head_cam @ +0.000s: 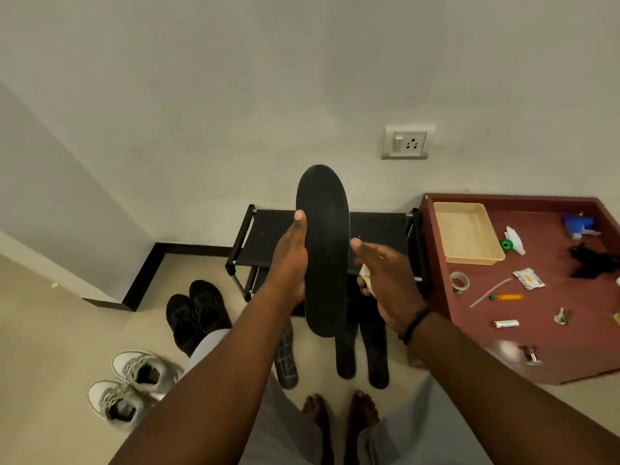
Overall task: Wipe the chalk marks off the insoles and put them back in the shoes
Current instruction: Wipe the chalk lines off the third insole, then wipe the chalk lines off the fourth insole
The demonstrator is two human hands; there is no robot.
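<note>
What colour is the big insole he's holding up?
Black: the long foam insole, seen clearly in the head view.

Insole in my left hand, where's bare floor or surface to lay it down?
Free: the black rack top left of the insole, and floor left of the black shoes. Crowded: the red table beyond the tray, and floor by the insoles below.

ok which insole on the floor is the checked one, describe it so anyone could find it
Start at the black shoe rack against the wall. On the floor before it lie three insoles; the checked insole is leftmost, partly under the left forearm. It alone has a grid pattern; the others are plain black.
</note>
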